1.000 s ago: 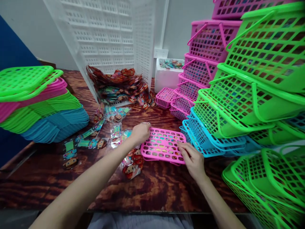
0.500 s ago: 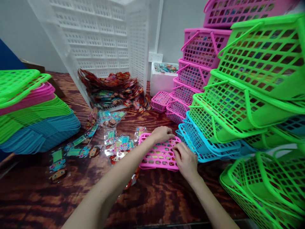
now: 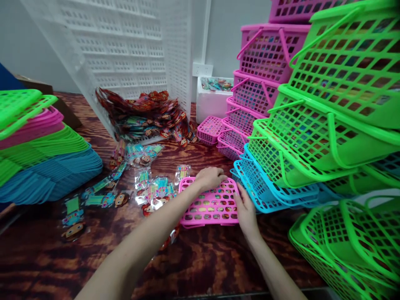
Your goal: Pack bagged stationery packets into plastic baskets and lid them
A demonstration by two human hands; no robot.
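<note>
I had the pink basket (image 3: 215, 204) on the table (image 3: 203, 258), long axis left to right, left hand (image 3: 210, 178) over its far edge, right hand (image 3: 246, 210) along its right end, though I couldn't tell whether their fingers gripped.

On the counter (image 3: 203, 271), a lidded basket (image 3: 212, 208) is lying at front centre, the left hand (image 3: 210, 178) resting over its far edge, the right hand (image 3: 248, 210) along its right side. To its left, loose packets (image 3: 109, 199) are spreading toward a nested stack (image 3: 53, 166) standing at far left. Behind the packets, a crate (image 3: 125, 50) is standing with a packet heap (image 3: 150, 114) lying in it. Right of the crate, a box (image 3: 212, 104) is holding further packets (image 3: 215, 84), a wall socket (image 3: 203, 69) above. Before the box, a small basket (image 3: 210, 129) is lying beside a basket column (image 3: 259, 79). A second basket pile (image 3: 337, 100) is rising at far right, further baskets (image 3: 271, 189) lying between it and the right hand.
</note>
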